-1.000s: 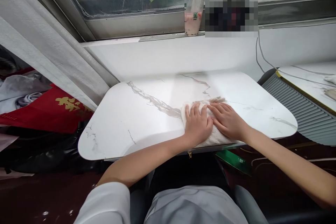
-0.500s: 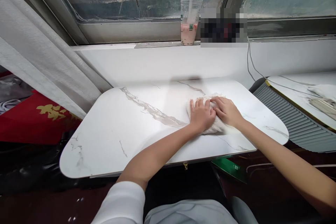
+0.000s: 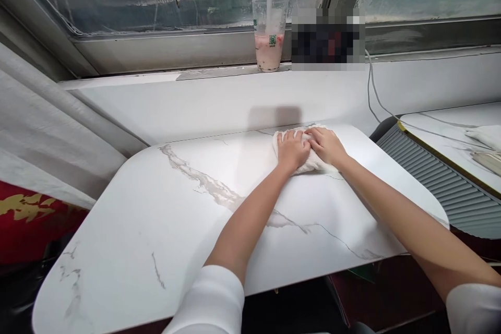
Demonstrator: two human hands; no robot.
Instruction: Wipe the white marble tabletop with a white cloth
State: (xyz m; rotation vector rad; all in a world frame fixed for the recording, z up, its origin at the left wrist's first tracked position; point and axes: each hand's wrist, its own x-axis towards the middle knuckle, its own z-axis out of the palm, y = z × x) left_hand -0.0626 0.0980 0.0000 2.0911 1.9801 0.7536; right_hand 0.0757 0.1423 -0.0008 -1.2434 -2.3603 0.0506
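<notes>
A white cloth (image 3: 313,163) lies bunched on the white marble-patterned tabletop (image 3: 156,209), close to its far edge. My left hand (image 3: 293,150) grips the cloth from above, its fingers curled over the top. Beside it, my right hand (image 3: 326,145) holds the cloth's right part, fingertips bent into the fabric near the left hand's thumb. The palms and the cloth beneath them are hidden.
On the windowsill stands a clear cup (image 3: 269,52) with a straw and pink drink. A blurred-out object (image 3: 327,42) is beside it. Grey ribbed panel (image 3: 438,182) and thin cables (image 3: 370,81) are at right. A pale curtain (image 3: 47,125) hangs at left.
Both hands and the cloth have moved away from me across the tabletop, toward the wall. The camera view has shifted, so the table's near left corner appears lower and larger.
</notes>
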